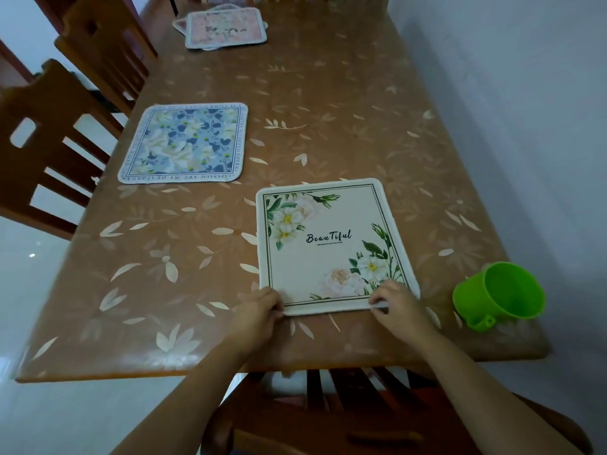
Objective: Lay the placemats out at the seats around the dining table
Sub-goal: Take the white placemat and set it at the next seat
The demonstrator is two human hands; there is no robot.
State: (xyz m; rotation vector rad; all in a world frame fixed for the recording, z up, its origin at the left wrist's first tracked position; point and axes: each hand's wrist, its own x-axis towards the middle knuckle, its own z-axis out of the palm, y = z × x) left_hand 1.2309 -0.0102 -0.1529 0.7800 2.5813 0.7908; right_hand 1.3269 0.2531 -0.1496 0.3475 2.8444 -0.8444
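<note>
L hand (259,308) & R hand (392,302) each pinch the near edge of the white mat (331,244), flat at the near seat; risk: uneven pull skews it, or R elbow knocks the cup (499,295) nearby.

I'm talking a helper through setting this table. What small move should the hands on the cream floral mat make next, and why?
Probably release the cream floral "Beautiful" placemat: it lies flat before the near wooden chair, left hand and right hand pinching its near edge. The stack of pink placemats at the far end waits.
</note>
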